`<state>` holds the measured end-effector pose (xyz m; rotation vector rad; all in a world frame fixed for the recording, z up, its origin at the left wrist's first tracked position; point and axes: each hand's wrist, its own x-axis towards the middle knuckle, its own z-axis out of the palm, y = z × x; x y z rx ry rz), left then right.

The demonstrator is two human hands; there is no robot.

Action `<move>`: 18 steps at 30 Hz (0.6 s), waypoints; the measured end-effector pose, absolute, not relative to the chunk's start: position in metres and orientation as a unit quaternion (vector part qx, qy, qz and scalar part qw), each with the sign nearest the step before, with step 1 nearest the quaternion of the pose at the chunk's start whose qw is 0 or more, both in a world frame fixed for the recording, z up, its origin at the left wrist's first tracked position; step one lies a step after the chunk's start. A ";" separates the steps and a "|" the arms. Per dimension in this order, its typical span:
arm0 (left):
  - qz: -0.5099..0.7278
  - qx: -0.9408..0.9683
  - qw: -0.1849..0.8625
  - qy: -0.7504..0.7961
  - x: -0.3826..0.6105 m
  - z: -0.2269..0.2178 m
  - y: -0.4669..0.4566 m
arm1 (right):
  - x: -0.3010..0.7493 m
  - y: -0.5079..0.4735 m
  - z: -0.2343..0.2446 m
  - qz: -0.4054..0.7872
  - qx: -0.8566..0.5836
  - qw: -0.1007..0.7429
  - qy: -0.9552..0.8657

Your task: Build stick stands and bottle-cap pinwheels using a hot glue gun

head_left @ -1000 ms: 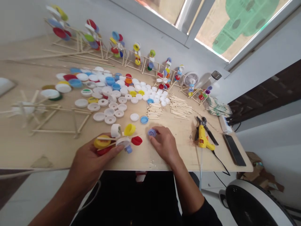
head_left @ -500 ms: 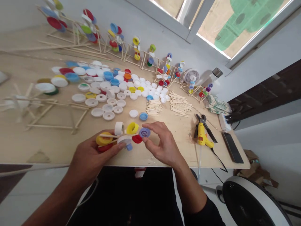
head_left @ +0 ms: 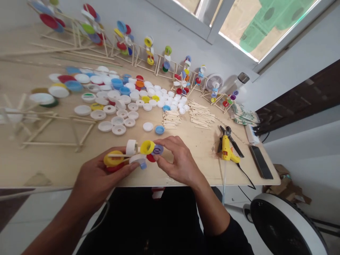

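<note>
My left hand [head_left: 97, 179] is closed around the left side of a small wheel made of wooden sticks and bottle caps [head_left: 137, 159]. Yellow, white, red and blue caps stick out around it. On the wheel's right side, my right hand [head_left: 180, 161] pinches a purple bottle cap [head_left: 158, 149] between thumb and fingers. That cap sits right beside a yellow cap [head_left: 147, 147] and above a red one. Whether it is fixed to a stick is hidden. Just beyond my hands lie a blue cap [head_left: 159, 129] and a white cap [head_left: 148, 126].
Loose bottle caps [head_left: 117, 95] spread over the table, with piles of short sticks [head_left: 200, 115] beside them. Finished-looking cap wheels on stick frames [head_left: 150, 53] line the wall. To the right are a yellow glue gun [head_left: 227, 150], pliers [head_left: 236, 145] and a phone [head_left: 260, 162].
The purple cap and my right fingers have moved left, closer against the yellow cap. The whole view has shifted slightly, with my left hand still holding the wheel.
</note>
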<state>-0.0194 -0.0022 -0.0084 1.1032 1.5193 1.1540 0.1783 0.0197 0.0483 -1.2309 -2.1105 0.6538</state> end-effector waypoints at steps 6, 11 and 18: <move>0.454 0.449 0.466 0.613 -0.022 -0.008 -0.002 | 0.180 0.020 0.046 0.246 -0.461 0.291 -0.802; 0.447 0.446 0.468 0.618 -0.022 -0.011 -0.002 | 0.182 0.020 0.044 0.247 -0.453 0.289 -0.806; 0.448 0.448 0.476 0.610 -0.020 -0.005 -0.001 | 0.182 0.021 0.047 0.254 -0.454 0.269 -0.811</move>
